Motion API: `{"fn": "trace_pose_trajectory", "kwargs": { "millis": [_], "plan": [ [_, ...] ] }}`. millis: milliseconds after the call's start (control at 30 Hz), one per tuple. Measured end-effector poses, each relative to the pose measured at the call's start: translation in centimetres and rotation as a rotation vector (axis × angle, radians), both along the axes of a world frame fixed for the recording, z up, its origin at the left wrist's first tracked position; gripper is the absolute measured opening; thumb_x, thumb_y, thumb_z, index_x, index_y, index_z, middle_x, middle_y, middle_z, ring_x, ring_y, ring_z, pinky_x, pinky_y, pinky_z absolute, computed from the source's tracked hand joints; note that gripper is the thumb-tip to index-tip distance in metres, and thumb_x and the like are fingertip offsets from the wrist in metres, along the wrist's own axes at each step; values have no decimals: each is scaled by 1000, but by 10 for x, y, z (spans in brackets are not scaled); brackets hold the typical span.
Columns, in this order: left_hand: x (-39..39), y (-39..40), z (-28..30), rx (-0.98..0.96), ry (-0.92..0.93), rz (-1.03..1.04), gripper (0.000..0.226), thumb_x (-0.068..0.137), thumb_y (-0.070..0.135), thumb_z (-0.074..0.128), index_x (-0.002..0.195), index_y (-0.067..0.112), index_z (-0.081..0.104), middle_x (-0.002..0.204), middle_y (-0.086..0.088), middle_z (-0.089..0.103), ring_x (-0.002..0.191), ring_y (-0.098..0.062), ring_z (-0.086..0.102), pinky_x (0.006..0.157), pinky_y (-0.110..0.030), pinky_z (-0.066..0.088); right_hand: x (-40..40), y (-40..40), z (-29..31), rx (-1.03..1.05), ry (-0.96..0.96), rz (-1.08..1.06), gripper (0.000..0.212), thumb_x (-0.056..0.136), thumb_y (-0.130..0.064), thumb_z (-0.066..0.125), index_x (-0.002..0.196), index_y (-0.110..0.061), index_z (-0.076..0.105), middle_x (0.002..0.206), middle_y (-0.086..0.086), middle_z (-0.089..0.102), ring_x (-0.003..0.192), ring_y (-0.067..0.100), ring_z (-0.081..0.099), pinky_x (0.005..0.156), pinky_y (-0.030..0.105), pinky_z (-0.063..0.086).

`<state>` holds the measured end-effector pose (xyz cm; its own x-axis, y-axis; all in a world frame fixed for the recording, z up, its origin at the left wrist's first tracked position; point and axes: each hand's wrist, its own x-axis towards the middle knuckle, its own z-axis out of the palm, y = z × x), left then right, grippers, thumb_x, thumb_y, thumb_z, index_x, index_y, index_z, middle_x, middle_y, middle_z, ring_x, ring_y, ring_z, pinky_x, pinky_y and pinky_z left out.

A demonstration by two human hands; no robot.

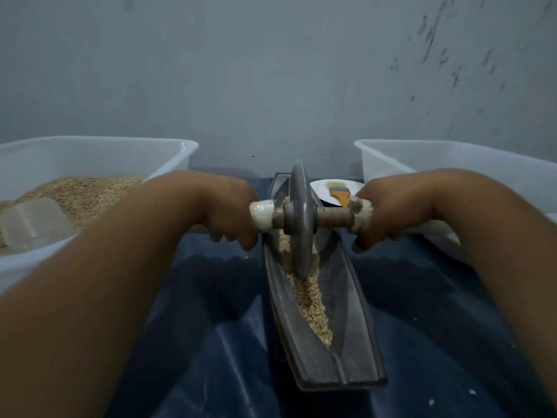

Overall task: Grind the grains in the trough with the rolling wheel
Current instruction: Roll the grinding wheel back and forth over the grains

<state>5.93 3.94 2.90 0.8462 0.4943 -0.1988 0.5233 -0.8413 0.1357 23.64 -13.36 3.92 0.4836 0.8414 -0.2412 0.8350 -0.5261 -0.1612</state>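
Grinding stroke underway: left hand (224, 211) and right hand (388, 209) grasping wrapped axle of grey metal rolling wheel (299, 218), mid grey boat-shaped trough (346, 315); next, roll over tan crushed grains (312, 306).

No readable text, label, brand, number or sign anywhere.

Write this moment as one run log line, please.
left hand grips axle | right hand grips axle | wheel upright in trough | grains under wheel
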Motion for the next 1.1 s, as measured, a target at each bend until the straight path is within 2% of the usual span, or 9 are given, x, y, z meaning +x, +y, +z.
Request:
{"fn": "trace_pose_trajectory", "kwargs": {
  "millis": [167,267,333,400,700,800,900,1000,1100],
  "plan": [
    [12,-2,-25,474,-400,115,16,80,32,65,80,27,50,79,4,55,76,-22,54,70,-33,43,4,20,-30,406,-548,-92,20,71,-34,74,85,-28,61,81,-5,64,73,22,57,53,26,32],
    [10,-3,-13,328,-261,63,20,76,30,72,84,26,53,78,3,57,77,-22,58,71,-33,48,8,15,-20,248,-269,-50,25,66,-37,82,76,-25,63,68,-6,65,61,15,61,50,24,39],
    [7,-5,-1,128,-72,-6,23,72,26,78,86,22,61,76,0,63,66,-17,62,60,-27,49,7,4,-6,47,70,-19,27,55,-42,87,71,-28,69,58,-4,66,51,11,63,50,24,48],
    [4,-9,4,37,28,-28,23,71,22,79,89,18,65,72,-1,65,50,-11,59,46,-21,45,4,-3,-4,-21,190,2,32,44,-46,86,70,-33,71,60,-1,68,53,13,65,53,25,52],
    [10,0,-21,371,-337,75,22,78,20,68,91,29,53,86,3,57,81,-23,55,74,-36,46,3,23,-33,427,-608,-75,18,69,-33,69,83,-28,59,71,-8,55,70,22,54,50,23,25],
    [4,-1,-11,196,-170,22,24,76,19,75,90,25,56,83,3,58,78,-20,58,69,-31,45,1,14,-13,199,-283,-28,27,64,-41,80,77,-26,62,66,-5,65,61,17,62,51,24,38],
    [-1,-5,1,93,38,-66,22,72,20,78,80,26,59,71,4,62,53,-11,60,50,-20,44,-1,0,1,-21,53,14,50,43,-51,84,82,-24,70,62,-2,70,53,15,67,57,30,55],
    [1,-5,-1,124,-33,-61,23,72,19,76,75,28,55,75,4,62,60,-12,60,52,-23,43,3,1,-7,30,30,-9,43,52,-43,87,84,-21,70,67,1,71,61,20,69,62,34,57],
    [7,0,-12,313,-302,0,20,74,22,72,81,29,54,79,6,58,74,-18,57,66,-30,42,9,10,-22,266,-187,-33,26,66,-36,83,77,-24,62,71,-3,65,67,20,64,57,29,47]
  ]
}}
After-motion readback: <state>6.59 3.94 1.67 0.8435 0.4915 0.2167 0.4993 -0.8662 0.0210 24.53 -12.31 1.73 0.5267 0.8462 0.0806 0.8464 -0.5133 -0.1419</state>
